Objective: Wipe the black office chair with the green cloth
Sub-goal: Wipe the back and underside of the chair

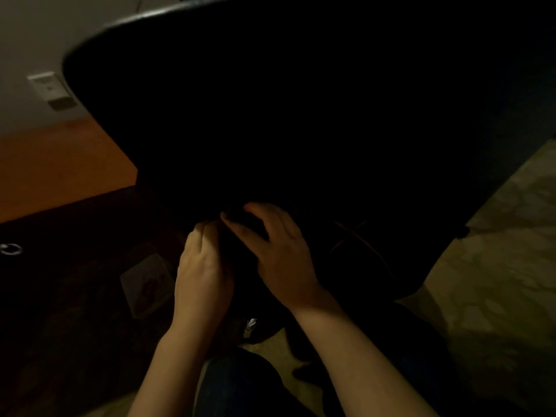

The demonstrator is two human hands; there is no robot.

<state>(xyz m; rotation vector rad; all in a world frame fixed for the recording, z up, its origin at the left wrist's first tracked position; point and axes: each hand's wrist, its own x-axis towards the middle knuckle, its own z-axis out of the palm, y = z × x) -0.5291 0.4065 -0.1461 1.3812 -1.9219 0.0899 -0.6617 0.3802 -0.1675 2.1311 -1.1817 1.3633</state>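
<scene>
It is dim here, and the black office chair [301,115] fills nearly everything above and around the two hands, its curved edge catching a thin line of light far up and to the left of them. Both hands are raised against its dark lower part, close together and almost touching. The left hand [204,266] has its back to us with the fingers [204,231] curled in at the top. Whether they pinch anything I cannot tell, as it is too dark there. The right hand [279,251] sits just beside it, fingers spread and arched, the thumb [237,231] reaching toward the left hand over a dark shape. I cannot tell if that hand grips something or only rests on the chair. The green cloth cannot be made out in this gloom. Just right of the right hand, thin cords [352,239] cross against the black. Down and to the left of the left hand lies a clear square container [147,284], and further left a small metal ring [10,249] glints. Well above and left of the hands there is an orange floor [60,167] and a pale wall plate [51,88]. To the right of the right arm runs a light patterned floor [496,266]. Below the forearms shows a knee [240,383] in dark blue cloth.
</scene>
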